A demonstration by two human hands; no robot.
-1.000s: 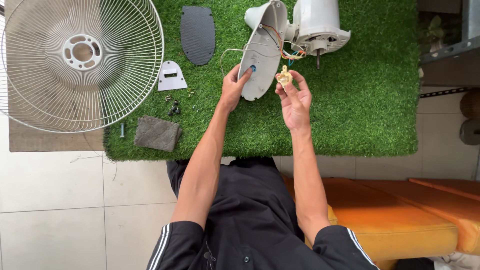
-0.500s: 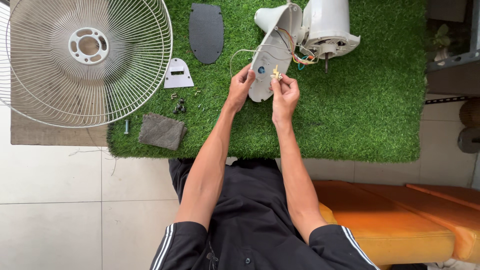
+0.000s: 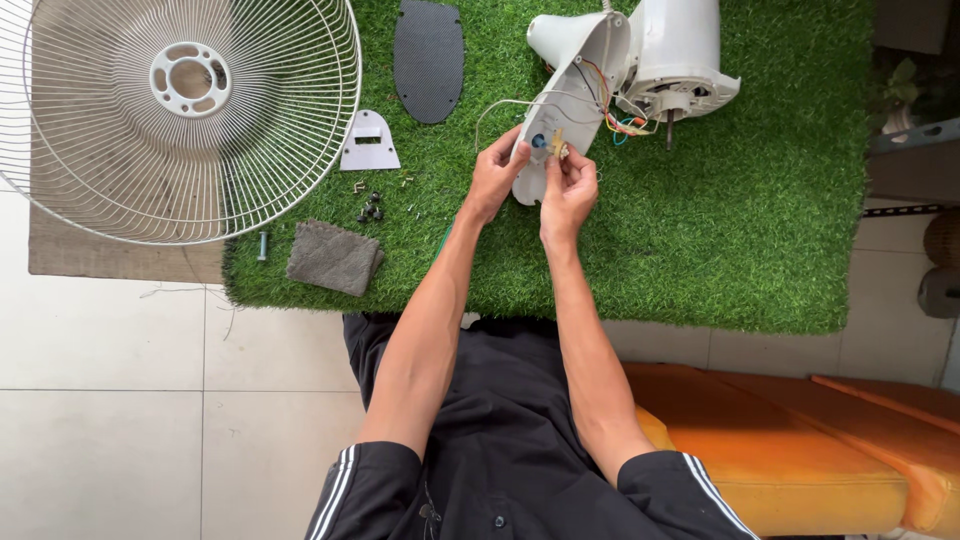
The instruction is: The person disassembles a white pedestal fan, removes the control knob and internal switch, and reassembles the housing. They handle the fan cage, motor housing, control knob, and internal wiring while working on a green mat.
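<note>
1. Your left hand [image 3: 495, 175] gripped the lower edge of the white fan housing cover [image 3: 565, 100], fingers curled and pressed against its rim
2. Your right hand [image 3: 568, 190] pinched a small yellowish switch part [image 3: 557, 146] between thumb and fingertips, holding it against the cover's inner face, beside a blue spot there
3. The cover lay tilted on the green turf mat [image 3: 760, 220], joined by coloured wires [image 3: 610, 115] to the white motor unit [image 3: 675, 60] just beside it
4. To your left on the mat sat a dark oval plate [image 3: 429, 58], a small white bracket [image 3: 369, 142], a cluster of dark screws [image 3: 369, 208] and a grey cloth [image 3: 334, 257]
5. The wire fan guard [image 3: 175, 110] rested well apart from your hands, half off the mat's left edge
6. An orange cushion [image 3: 800, 450] lay by your right side
</note>
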